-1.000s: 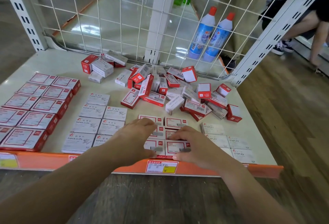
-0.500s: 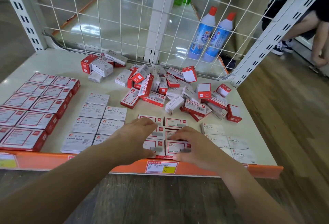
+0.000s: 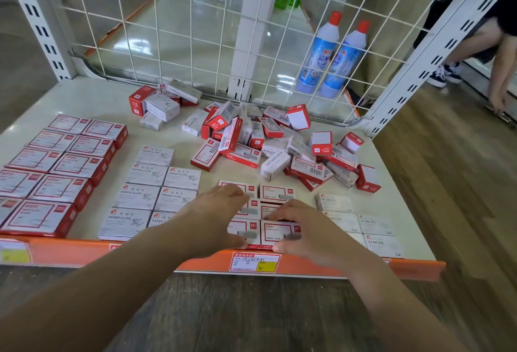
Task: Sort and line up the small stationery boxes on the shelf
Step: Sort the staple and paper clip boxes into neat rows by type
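Small red-and-white staple boxes (image 3: 277,192) lie flat in a two-wide block at the front centre of the shelf (image 3: 84,100). My left hand (image 3: 215,217) rests over the block's left column, fingertips at its far end and thumb at the front edge. My right hand (image 3: 305,228) presses on the front right box (image 3: 277,232), with the thumb against its front edge. A loose pile of mixed boxes (image 3: 268,144) lies behind the block.
Grey paper clip boxes (image 3: 148,195) and larger red boxes (image 3: 56,172) stand in rows at the left. Grey staples boxes (image 3: 372,226) lie at the right. A wire mesh back (image 3: 167,30) and orange front lip (image 3: 84,248) bound the shelf. Another person (image 3: 498,52) stands at the far right.
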### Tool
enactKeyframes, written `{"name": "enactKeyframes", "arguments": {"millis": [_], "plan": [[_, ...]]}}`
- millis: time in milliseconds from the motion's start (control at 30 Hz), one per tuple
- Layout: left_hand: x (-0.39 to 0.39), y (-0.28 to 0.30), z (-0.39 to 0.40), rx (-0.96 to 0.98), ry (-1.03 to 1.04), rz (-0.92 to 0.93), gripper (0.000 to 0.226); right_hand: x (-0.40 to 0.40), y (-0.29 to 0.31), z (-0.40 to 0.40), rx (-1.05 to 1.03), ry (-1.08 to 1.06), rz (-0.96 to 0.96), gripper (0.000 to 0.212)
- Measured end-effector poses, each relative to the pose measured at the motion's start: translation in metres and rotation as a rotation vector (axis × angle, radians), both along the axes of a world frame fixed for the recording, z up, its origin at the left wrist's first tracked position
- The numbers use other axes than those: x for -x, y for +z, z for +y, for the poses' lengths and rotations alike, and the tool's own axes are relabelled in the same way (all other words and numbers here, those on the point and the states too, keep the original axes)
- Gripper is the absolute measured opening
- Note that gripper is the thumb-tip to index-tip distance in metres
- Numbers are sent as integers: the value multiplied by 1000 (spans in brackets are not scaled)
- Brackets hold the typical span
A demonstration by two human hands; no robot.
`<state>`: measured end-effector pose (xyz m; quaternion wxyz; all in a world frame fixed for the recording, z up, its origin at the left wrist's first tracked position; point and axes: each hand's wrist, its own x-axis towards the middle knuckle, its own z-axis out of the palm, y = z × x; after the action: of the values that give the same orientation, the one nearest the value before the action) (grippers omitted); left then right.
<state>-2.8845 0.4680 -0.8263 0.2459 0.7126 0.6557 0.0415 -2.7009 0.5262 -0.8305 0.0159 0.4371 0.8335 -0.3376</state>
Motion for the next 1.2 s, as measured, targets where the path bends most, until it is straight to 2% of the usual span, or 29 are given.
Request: {"name": "enactKeyframes", "arguments": {"millis": [667, 800, 1000, 1200], "plan": [[-2, 2, 0, 23, 3, 35, 78, 1, 4, 0, 10, -9, -10, 49], [-3, 3, 0, 32, 25, 37, 75, 0, 6, 6, -79, -68, -51, 42], [-5, 2, 11, -49, 122, 42, 52, 3, 3, 19, -193, -184, -24, 35], [2, -3, 27, -4, 165, 35, 54, 11, 1, 34, -174, -266, 21, 41]]}}
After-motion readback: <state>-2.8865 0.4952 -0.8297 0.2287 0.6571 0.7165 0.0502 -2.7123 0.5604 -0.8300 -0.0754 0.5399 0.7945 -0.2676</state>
